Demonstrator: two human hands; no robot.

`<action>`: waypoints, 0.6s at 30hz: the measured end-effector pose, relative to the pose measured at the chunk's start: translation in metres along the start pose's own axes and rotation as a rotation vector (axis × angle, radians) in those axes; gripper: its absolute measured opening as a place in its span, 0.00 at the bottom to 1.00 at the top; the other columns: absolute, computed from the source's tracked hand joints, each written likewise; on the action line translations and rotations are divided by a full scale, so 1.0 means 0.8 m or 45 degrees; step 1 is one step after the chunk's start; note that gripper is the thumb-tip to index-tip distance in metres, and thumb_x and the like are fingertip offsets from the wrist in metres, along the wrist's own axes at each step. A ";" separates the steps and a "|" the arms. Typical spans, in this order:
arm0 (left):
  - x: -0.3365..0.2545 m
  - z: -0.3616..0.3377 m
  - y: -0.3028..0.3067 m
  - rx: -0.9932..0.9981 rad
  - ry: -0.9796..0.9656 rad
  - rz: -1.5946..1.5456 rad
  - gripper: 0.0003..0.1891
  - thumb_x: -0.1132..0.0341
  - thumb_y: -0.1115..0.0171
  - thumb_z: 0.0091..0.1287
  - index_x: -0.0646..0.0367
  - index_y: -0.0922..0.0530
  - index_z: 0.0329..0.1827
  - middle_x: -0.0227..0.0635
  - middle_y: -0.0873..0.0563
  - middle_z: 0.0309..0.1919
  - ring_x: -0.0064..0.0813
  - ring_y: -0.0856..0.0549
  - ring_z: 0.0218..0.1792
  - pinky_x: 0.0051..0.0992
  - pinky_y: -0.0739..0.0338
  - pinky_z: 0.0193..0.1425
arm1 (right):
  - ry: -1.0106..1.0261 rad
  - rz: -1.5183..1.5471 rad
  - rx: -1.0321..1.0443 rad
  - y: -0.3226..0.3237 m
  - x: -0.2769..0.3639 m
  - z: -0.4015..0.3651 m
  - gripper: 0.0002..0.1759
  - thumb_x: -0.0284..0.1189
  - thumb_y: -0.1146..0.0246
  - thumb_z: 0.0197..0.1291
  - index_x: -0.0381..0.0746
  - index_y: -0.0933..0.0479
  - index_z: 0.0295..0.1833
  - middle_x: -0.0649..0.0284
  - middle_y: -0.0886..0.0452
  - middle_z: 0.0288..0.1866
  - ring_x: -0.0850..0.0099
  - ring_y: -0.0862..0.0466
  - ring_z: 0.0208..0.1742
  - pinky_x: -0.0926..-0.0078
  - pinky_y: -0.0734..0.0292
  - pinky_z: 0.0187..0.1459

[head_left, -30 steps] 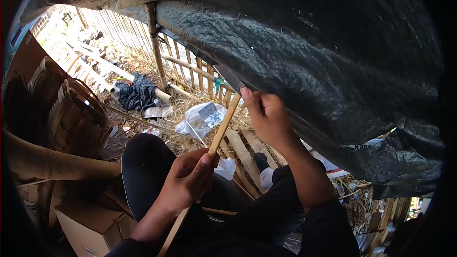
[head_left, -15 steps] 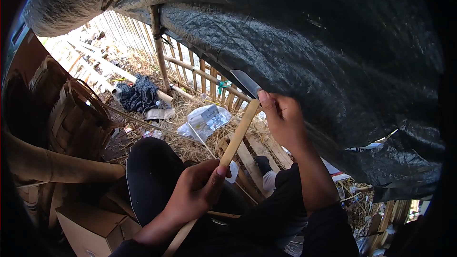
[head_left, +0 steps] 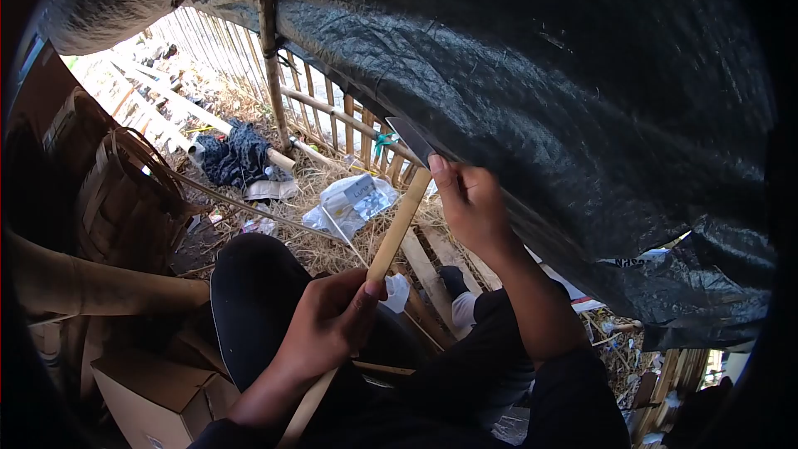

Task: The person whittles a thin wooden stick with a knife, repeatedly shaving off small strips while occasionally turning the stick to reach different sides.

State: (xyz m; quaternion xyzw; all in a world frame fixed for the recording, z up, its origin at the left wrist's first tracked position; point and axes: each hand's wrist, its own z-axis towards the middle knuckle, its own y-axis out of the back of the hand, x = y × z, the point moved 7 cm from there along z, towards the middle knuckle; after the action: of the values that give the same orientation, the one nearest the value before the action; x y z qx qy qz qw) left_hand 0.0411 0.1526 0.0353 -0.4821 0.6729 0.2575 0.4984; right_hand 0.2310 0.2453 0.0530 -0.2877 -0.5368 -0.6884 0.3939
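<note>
A long, flat bamboo strip point(head_left: 401, 224) slants up from my lap, and my left hand point(head_left: 327, 323) is closed around it below its middle. The strip's lower part runs on beneath my left wrist. My right hand point(head_left: 474, 204) is closed on a knife point(head_left: 410, 140), thumb pressed along it near the blade's base. The blade points up and left, and its base is right at the upper end of the strip. The knife's handle is hidden in my fingers.
Black plastic sheeting point(head_left: 532, 108) hangs close on the right. A thick bamboo pole point(head_left: 108, 287) lies left of my knee, above a cardboard box point(head_left: 154, 391). Woven baskets point(head_left: 125, 191) stand at left. A plastic bag point(head_left: 349, 204) and dark cloth point(head_left: 235, 156) lie on straw before a bamboo fence point(head_left: 332, 116).
Both hands, the strip and the knife appear slightly further left, and the surroundings have shifted a little left too. The grip of each hand is unchanged.
</note>
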 end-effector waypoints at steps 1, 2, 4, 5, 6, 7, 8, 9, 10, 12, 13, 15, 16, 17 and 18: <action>0.002 0.000 0.001 0.001 0.002 -0.001 0.18 0.56 0.49 0.78 0.64 0.24 0.38 0.21 0.29 0.16 0.09 0.30 0.17 0.16 0.39 0.21 | -0.002 0.000 0.001 -0.003 -0.003 -0.002 0.25 0.41 0.45 0.74 0.34 0.25 0.27 0.70 0.37 0.15 0.82 0.37 0.19 0.74 0.42 0.23; 0.003 0.002 0.002 0.003 -0.009 -0.003 0.19 0.55 0.50 0.78 0.63 0.25 0.37 0.24 0.26 0.17 0.10 0.30 0.16 0.15 0.38 0.19 | -0.028 -0.008 -0.001 -0.007 -0.008 -0.001 0.27 0.43 0.46 0.74 0.35 0.29 0.25 0.72 0.39 0.16 0.83 0.39 0.21 0.74 0.42 0.24; 0.000 0.002 0.001 0.005 -0.016 -0.007 0.19 0.55 0.51 0.78 0.63 0.25 0.37 0.26 0.24 0.19 0.11 0.29 0.15 0.15 0.36 0.17 | -0.057 -0.017 0.000 -0.011 -0.009 -0.002 0.29 0.45 0.46 0.75 0.36 0.33 0.22 0.75 0.41 0.16 0.85 0.40 0.22 0.74 0.43 0.25; 0.000 0.001 0.001 0.009 0.051 -0.028 0.20 0.54 0.52 0.78 0.63 0.24 0.38 0.26 0.24 0.19 0.11 0.29 0.15 0.15 0.36 0.17 | -0.051 0.024 -0.007 -0.011 -0.006 -0.003 0.30 0.45 0.47 0.75 0.37 0.33 0.21 0.74 0.41 0.16 0.84 0.40 0.22 0.74 0.43 0.25; 0.001 0.001 0.001 0.012 0.121 -0.048 0.20 0.53 0.52 0.79 0.63 0.24 0.39 0.25 0.25 0.18 0.12 0.29 0.15 0.15 0.36 0.17 | -0.047 0.066 -0.014 -0.012 -0.004 -0.003 0.30 0.45 0.47 0.75 0.37 0.34 0.21 0.74 0.41 0.16 0.84 0.40 0.22 0.73 0.43 0.24; 0.001 0.000 0.002 0.011 0.119 -0.051 0.20 0.53 0.52 0.79 0.63 0.24 0.39 0.25 0.25 0.18 0.12 0.29 0.15 0.15 0.36 0.17 | -0.045 0.064 -0.011 -0.014 -0.002 -0.004 0.30 0.45 0.47 0.75 0.37 0.34 0.21 0.74 0.41 0.16 0.84 0.40 0.22 0.73 0.43 0.24; 0.003 -0.002 0.003 0.017 0.134 -0.062 0.20 0.53 0.52 0.79 0.63 0.24 0.39 0.25 0.26 0.18 0.12 0.29 0.15 0.16 0.36 0.17 | -0.046 0.074 -0.011 -0.015 -0.001 -0.006 0.30 0.45 0.47 0.75 0.37 0.34 0.21 0.74 0.41 0.16 0.84 0.40 0.22 0.73 0.43 0.24; 0.003 -0.004 0.004 0.023 0.144 -0.069 0.21 0.52 0.53 0.79 0.63 0.24 0.39 0.25 0.26 0.18 0.13 0.29 0.15 0.16 0.36 0.16 | -0.041 0.085 -0.015 -0.016 0.001 -0.006 0.30 0.45 0.47 0.75 0.37 0.35 0.20 0.73 0.41 0.15 0.83 0.40 0.21 0.72 0.43 0.24; 0.004 -0.003 0.004 0.023 0.143 -0.070 0.21 0.52 0.53 0.79 0.63 0.24 0.39 0.25 0.26 0.18 0.13 0.29 0.15 0.16 0.36 0.16 | -0.040 0.084 -0.014 -0.016 0.000 -0.006 0.30 0.45 0.47 0.75 0.37 0.35 0.20 0.73 0.41 0.15 0.83 0.40 0.21 0.72 0.43 0.24; 0.008 -0.003 0.003 0.001 0.157 -0.081 0.21 0.51 0.54 0.79 0.63 0.25 0.40 0.26 0.26 0.18 0.14 0.30 0.15 0.16 0.36 0.16 | -0.081 0.120 0.008 -0.016 -0.005 -0.007 0.31 0.45 0.47 0.75 0.37 0.36 0.20 0.73 0.41 0.15 0.84 0.40 0.21 0.72 0.43 0.24; 0.008 -0.003 0.003 0.000 0.159 -0.082 0.21 0.51 0.54 0.79 0.63 0.25 0.40 0.26 0.26 0.18 0.14 0.30 0.15 0.16 0.36 0.16 | -0.083 0.122 0.009 -0.016 -0.005 -0.007 0.31 0.45 0.47 0.75 0.37 0.36 0.20 0.73 0.41 0.15 0.84 0.40 0.21 0.72 0.43 0.24; 0.008 -0.003 0.003 0.016 0.162 -0.115 0.21 0.52 0.54 0.79 0.63 0.25 0.40 0.26 0.26 0.18 0.14 0.30 0.14 0.16 0.36 0.16 | -0.074 0.065 0.006 -0.016 -0.004 -0.007 0.31 0.46 0.48 0.75 0.38 0.37 0.19 0.74 0.42 0.15 0.84 0.40 0.22 0.73 0.43 0.24; 0.007 -0.004 0.003 0.016 0.162 -0.114 0.21 0.52 0.54 0.79 0.63 0.25 0.40 0.26 0.26 0.18 0.14 0.30 0.14 0.16 0.36 0.16 | -0.074 0.065 0.005 -0.018 -0.003 -0.008 0.31 0.46 0.48 0.75 0.38 0.37 0.19 0.74 0.42 0.15 0.84 0.40 0.22 0.73 0.43 0.24; 0.007 -0.004 0.003 0.010 0.160 -0.117 0.21 0.52 0.54 0.79 0.63 0.25 0.40 0.26 0.26 0.18 0.14 0.30 0.14 0.16 0.36 0.16 | -0.100 0.084 0.017 -0.020 -0.006 -0.010 0.31 0.46 0.48 0.75 0.38 0.37 0.19 0.74 0.42 0.15 0.84 0.40 0.22 0.73 0.44 0.24; 0.007 -0.004 0.002 0.005 0.157 -0.120 0.21 0.52 0.54 0.79 0.63 0.25 0.39 0.27 0.27 0.18 0.14 0.30 0.14 0.16 0.36 0.16 | -0.125 0.103 0.028 -0.021 -0.009 -0.011 0.31 0.46 0.48 0.75 0.38 0.37 0.19 0.75 0.42 0.16 0.84 0.40 0.22 0.73 0.44 0.24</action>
State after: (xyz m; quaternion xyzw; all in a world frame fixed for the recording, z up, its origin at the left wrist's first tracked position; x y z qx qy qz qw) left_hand 0.0380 0.1482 0.0316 -0.5272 0.6794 0.2023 0.4685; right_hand 0.2207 0.2400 0.0363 -0.3383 -0.5510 -0.6510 0.3976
